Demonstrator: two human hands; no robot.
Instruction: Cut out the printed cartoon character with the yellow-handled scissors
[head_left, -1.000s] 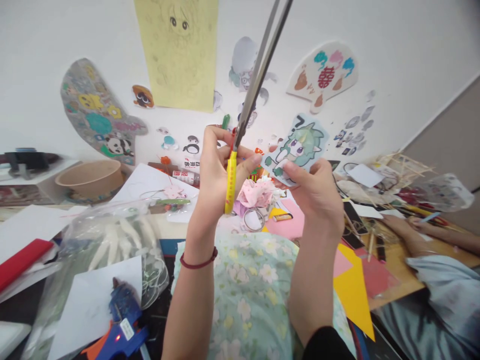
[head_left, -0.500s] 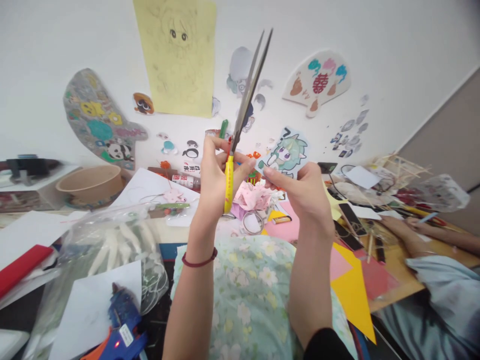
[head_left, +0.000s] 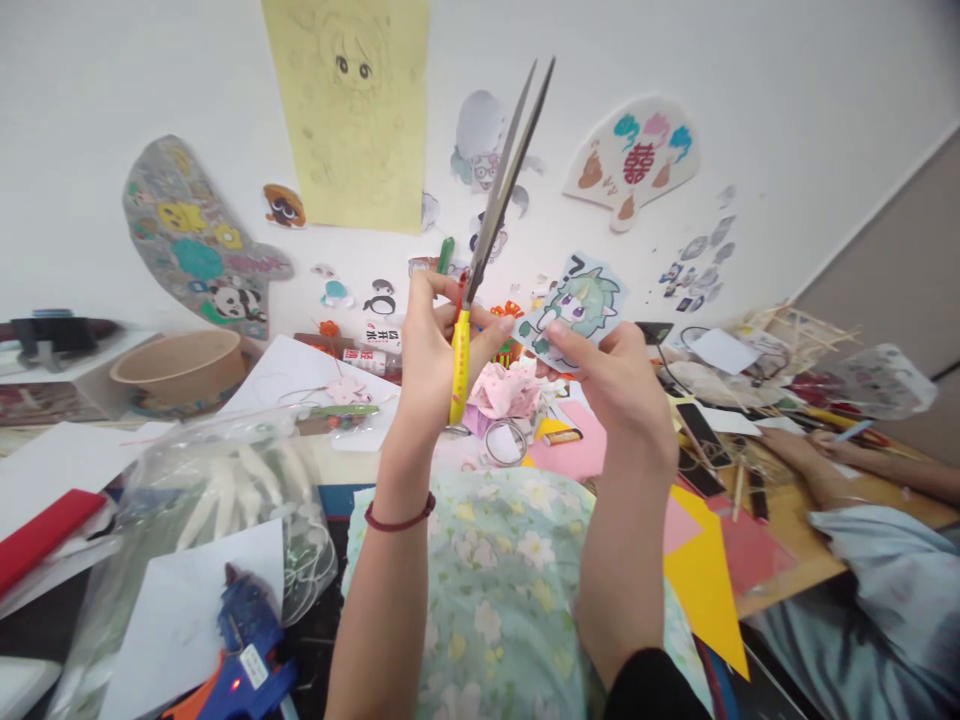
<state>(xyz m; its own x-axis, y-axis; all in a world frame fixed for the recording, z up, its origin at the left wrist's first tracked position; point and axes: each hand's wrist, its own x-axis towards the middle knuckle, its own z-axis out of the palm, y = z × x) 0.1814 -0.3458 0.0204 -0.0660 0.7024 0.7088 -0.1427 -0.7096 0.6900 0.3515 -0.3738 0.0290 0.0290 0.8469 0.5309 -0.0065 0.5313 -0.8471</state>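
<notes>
My left hand (head_left: pixel 439 350) is closed round a pair of scissors (head_left: pixel 460 365) with yellow and red handles. The long metal blades point up and slightly right, parted by a narrow gap. Between the thumb and fingers of my right hand (head_left: pixel 622 375) is a paper cutout (head_left: pixel 577 305) of a green-haired cartoon character on a pale blue ground. The cutout is to the right of the scissors, apart from the blades. Below the hands lie crumpled pink paper (head_left: pixel 506 390) and a roll of clear tape (head_left: pixel 505 443).
A blue glue gun (head_left: pixel 251 650) with a lit red light lies at lower left, near a plastic bag (head_left: pixel 225 480). Yellow paper (head_left: pixel 705 580) is at right. A co-worker's hand (head_left: pixel 836 448) holds a pen farther right. A wall with drawings (head_left: pixel 360 120) stands behind the table.
My right hand has shifted its grip on the cutout, its thumb now farther over the picture. The cutout has tilted slightly. The scissors stay in my left hand, barely moved.
</notes>
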